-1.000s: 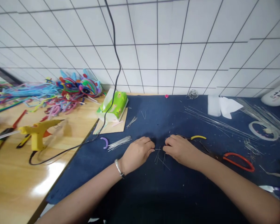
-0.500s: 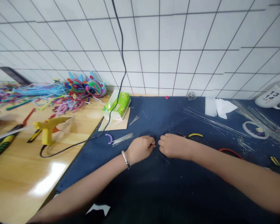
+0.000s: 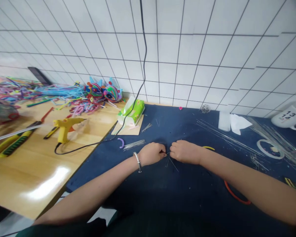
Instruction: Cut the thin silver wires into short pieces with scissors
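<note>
My left hand and my right hand face each other low over the dark blue mat. The fingers of both are pinched on a thin metal wire, which shows in the narrow gap between them. Below the fingertips a few short wires spread out on the mat. Left of my left hand lies a bundle of cut wires beside a purple curved piece. A yellow handle pokes out behind my right wrist.
On the wooden table at left lie a yellow glue gun, cutters and colourful pipe cleaners. A tissue pack stands at the mat's back corner. Long wires, a white ring and a mug are at right.
My view has turned a little to the left, so the things on the table sit farther right. Both hands keep their pinch on the wire, with slight finger movement.
</note>
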Tool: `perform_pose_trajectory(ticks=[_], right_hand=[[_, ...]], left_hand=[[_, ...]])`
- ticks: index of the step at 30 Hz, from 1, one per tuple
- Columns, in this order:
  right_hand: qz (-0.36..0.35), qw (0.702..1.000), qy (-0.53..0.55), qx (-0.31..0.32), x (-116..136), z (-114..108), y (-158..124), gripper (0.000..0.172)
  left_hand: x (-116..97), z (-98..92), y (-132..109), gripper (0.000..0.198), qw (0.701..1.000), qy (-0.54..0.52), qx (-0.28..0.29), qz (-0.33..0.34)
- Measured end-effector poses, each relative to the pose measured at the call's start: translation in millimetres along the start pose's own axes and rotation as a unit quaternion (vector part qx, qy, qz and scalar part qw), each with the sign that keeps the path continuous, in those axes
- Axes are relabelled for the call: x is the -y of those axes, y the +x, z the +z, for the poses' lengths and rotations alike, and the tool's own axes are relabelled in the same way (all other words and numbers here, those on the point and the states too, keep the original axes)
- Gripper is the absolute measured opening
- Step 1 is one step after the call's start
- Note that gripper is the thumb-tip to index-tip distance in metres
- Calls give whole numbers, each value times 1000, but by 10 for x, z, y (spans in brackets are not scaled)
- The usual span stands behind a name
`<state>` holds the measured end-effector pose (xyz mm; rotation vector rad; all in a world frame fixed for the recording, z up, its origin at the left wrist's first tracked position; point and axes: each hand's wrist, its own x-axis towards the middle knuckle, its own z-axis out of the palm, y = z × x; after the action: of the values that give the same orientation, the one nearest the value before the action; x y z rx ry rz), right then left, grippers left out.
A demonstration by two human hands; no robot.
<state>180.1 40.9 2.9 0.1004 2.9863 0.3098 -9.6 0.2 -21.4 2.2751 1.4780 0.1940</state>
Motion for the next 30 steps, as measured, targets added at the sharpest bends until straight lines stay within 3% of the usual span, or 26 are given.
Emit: perform_pose_trajectory(ticks=[13,16,20,24,30], right_hand=[[113,991,-61,-43,136,-126,-230,18],[222,974,26,-26,150,-79,-314,17],[347,928,135,-26,192,19,-409,14],[365,900,239,-19,249,74,-454,10],[387,853,351,0,293,113,-370,15]], left_hand=[[-244,23,-32,24,998,59,-12,-17],[-324,45,-34,22,997,69,-13,-19],[-379,100,16,16,998,68,-2,-17],[-362,100,91,13,999,45,4,-17],[-217,-102,47,14,999,-52,4,13]])
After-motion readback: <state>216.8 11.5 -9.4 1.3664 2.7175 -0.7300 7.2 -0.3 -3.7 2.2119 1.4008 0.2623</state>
